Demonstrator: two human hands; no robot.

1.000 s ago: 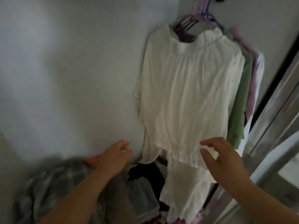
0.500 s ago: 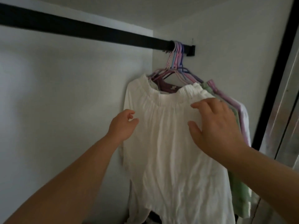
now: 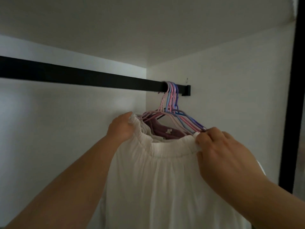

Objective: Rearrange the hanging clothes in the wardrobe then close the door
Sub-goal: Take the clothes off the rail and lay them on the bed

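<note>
A white gathered garment hangs at the front of a bunch of clothes. Its elastic top edge is stretched between my hands. My left hand grips the left end of that edge. My right hand pinches the right end, beside the hanger shoulders. Several pink, blue and purple hangers are crowded on the right end of the black rail. A maroon garment shows just behind the white one. Other clothes are hidden behind it.
The rail runs bare from the left edge to the hangers. White wardrobe walls close in at the back and right. A black door frame stands upright at the far right.
The view has tilted up from the wardrobe floor to the rail. Both hands rose along the white garment and now hold its top edge at either end.
</note>
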